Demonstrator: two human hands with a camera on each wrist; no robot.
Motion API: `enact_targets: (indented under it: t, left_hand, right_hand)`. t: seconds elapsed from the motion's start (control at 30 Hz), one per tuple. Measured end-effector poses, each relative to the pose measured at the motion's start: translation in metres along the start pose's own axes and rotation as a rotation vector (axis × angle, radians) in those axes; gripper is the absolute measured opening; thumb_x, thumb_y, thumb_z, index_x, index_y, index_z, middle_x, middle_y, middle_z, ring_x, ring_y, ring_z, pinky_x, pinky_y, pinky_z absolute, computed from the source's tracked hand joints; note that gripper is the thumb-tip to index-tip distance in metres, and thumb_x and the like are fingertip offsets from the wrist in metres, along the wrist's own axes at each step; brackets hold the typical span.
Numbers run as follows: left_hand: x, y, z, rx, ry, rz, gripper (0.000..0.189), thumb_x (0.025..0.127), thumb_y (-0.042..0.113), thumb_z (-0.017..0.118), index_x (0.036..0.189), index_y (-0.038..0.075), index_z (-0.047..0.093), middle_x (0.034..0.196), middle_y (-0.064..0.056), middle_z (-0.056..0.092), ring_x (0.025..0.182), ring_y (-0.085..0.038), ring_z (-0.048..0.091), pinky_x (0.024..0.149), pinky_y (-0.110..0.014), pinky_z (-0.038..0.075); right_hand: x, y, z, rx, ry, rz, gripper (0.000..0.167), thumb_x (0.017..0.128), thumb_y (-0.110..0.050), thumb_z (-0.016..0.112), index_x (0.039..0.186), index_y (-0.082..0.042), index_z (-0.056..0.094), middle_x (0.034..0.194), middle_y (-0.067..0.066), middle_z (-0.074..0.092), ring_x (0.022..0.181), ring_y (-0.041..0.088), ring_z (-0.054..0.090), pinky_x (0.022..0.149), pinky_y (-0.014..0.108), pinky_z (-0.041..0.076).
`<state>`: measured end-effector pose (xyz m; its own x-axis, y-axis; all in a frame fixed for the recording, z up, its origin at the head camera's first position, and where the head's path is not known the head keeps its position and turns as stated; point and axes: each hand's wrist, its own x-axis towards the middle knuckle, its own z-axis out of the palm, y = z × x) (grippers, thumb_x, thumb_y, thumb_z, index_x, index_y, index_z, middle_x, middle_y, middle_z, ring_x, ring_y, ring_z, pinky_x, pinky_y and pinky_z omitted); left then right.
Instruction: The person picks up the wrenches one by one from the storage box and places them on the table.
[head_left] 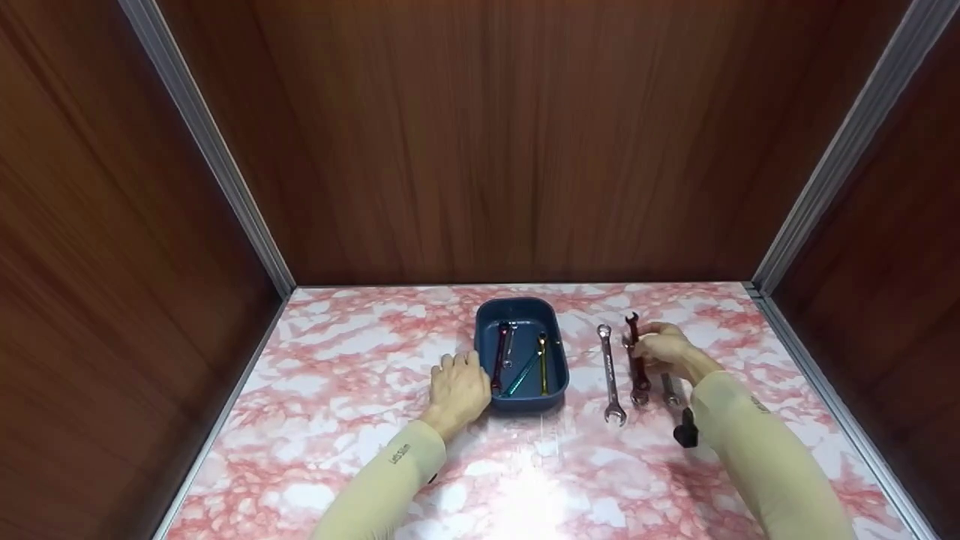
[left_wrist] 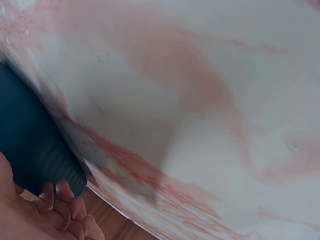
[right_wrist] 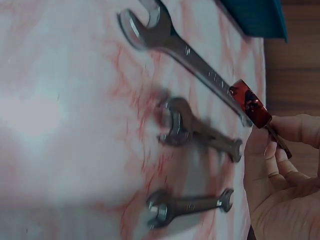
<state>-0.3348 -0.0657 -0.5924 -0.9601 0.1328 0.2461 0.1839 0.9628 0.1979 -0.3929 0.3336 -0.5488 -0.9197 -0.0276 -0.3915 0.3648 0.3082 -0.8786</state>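
Observation:
My right hand (head_left: 666, 346) pinches a red open-end wrench (head_left: 639, 367) between thumb and fingers, a little above the table. In the right wrist view the red wrench (right_wrist: 251, 106) is seen partly end-on, lying across the larger silver wrench. Under and beside that hand are silver wrenches: a long one (head_left: 610, 375), a middle one (right_wrist: 210, 134) and a short one (right_wrist: 195, 204). My left hand (head_left: 459, 386) rests against the near left side of a dark blue bin (head_left: 525, 405), its fingers loosely bent in the left wrist view.
Inside the bin lie a red wrench (head_left: 499, 360), a small silver wrench (head_left: 510, 346), a teal one (head_left: 523, 375) and a yellow one (head_left: 544, 371). Brown wood-look panels (head_left: 480, 150) enclose the marbled table (head_left: 337, 360) at back and sides.

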Motion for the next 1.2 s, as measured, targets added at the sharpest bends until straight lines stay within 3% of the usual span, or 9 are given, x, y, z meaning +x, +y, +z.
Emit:
enact_targets:
  t: [0.2,0.7,1.0,1.2]
  left_hand:
    - [0.000,-0.001,0.000,-0.003,0.008,0.001,0.029,0.111,0.030,0.053,0.118,0.005,0.065,0.113,-0.019,0.075,0.110,-0.041,0.067,0.093,-0.057,0.056]
    - [0.002,-0.001,0.000,-0.011,-0.032,-0.016,0.032,0.113,0.032,0.050,0.123,0.005,0.064,0.117,-0.018,0.074,0.113,-0.040,0.066,0.098,-0.057,0.056]
    - [0.000,0.000,0.000,-0.009,-0.010,-0.004,0.030,0.112,0.030,0.052,0.120,0.004,0.064,0.115,-0.019,0.074,0.111,-0.041,0.066,0.095,-0.057,0.056]
    - [0.000,0.001,0.000,-0.005,0.004,0.003,0.029,0.111,0.029,0.052,0.118,0.004,0.064,0.113,-0.019,0.074,0.109,-0.042,0.066,0.093,-0.058,0.056]
  right_hand:
    - [-0.003,0.008,-0.014,-0.035,0.030,-0.002,0.061,0.093,0.003,0.066,0.151,0.006,0.047,0.087,-0.003,0.066,0.076,0.013,0.063,0.074,0.033,0.063]
    - [-0.007,0.029,-0.039,-0.163,0.101,-0.015,0.060,0.089,0.001,0.071,0.145,0.013,0.053,0.091,-0.001,0.074,0.074,0.011,0.071,0.072,0.029,0.064]
    - [-0.012,0.040,-0.052,-0.118,0.108,0.076,0.065,0.091,-0.001,0.070,0.152,0.007,0.048,0.092,0.002,0.071,0.080,0.017,0.071,0.075,0.035,0.064]
    - [-0.014,0.048,-0.062,-0.137,0.124,0.087,0.066,0.091,0.000,0.069,0.152,0.008,0.048,0.097,0.002,0.069,0.084,0.017,0.069,0.076,0.033,0.064]
